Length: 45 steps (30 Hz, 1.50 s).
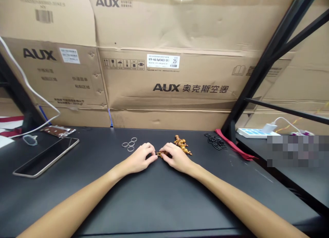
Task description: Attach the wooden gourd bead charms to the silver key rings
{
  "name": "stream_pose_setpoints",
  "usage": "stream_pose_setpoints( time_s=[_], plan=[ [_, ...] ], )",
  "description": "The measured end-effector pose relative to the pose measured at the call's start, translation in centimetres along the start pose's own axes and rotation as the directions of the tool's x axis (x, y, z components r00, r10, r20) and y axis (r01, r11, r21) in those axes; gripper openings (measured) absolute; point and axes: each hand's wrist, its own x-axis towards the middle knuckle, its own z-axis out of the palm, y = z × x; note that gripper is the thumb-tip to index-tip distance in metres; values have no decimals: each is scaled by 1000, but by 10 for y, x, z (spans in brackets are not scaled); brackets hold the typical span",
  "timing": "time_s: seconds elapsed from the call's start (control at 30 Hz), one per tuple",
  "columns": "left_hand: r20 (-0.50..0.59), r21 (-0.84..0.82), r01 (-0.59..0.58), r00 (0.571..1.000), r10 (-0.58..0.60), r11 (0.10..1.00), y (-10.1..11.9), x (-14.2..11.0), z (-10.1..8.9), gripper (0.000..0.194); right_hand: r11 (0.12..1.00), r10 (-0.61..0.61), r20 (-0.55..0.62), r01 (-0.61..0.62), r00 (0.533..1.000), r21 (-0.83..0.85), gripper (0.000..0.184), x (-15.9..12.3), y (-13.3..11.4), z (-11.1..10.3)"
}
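Close together at the middle of the table are my left hand (143, 157) and my right hand (177, 158). A small brown wooden beaded charm (159, 154) shows between them, mostly covered by the right fingers, which are curled around it. My left fingers are bent, thumb and index tips close together at the charm's left end; whether they pinch it is hidden. Just beyond the right hand lies a pile of brown gourd-shaped wooden charms (183, 146). Several silver split rings (131, 143) rest to the left of my left hand.
Black loops (217, 142) lie at the right, beside a red strap (238, 149). A phone (48, 157) and a brown packet (58, 131) are on the left. Cardboard boxes (164, 32) stand behind the black table (154, 203). A power strip (253, 133) sits beyond the black frame.
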Motion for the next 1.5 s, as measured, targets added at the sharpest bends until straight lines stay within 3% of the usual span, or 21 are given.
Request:
stream_pose_setpoints(
  time_s=[0.27, 0.87, 1.1, 1.33, 1.5],
  plan=[
    [-43, 98, 11, 999, -7, 995, -4, -3, 2, 18, 998, -58, 5, 58, 998, 37, 12, 0, -5, -3],
    [-64, 106, -21, 998, 28, 994, -5, -4, 6, 16, 988, -115, 23, 112, 993, 108, 12, 0, -9, -5],
    [-38, 98, -45, 998, 49, 994, -3, -3, 4, 16, 1000, -16, -17, 16, 1000, -11, 12, 0, 0, -4],
    [-54, 114, -19, 998, 25, 993, -2, -4, 5, 13, 992, -99, 36, 96, 994, 80, 12, 0, -6, -3],
    [-32, 126, -35, 999, 39, 991, -1, -4, 4, 17, 1000, -26, -3, 26, 1000, 9, 12, 0, -2, -3]
  ],
)
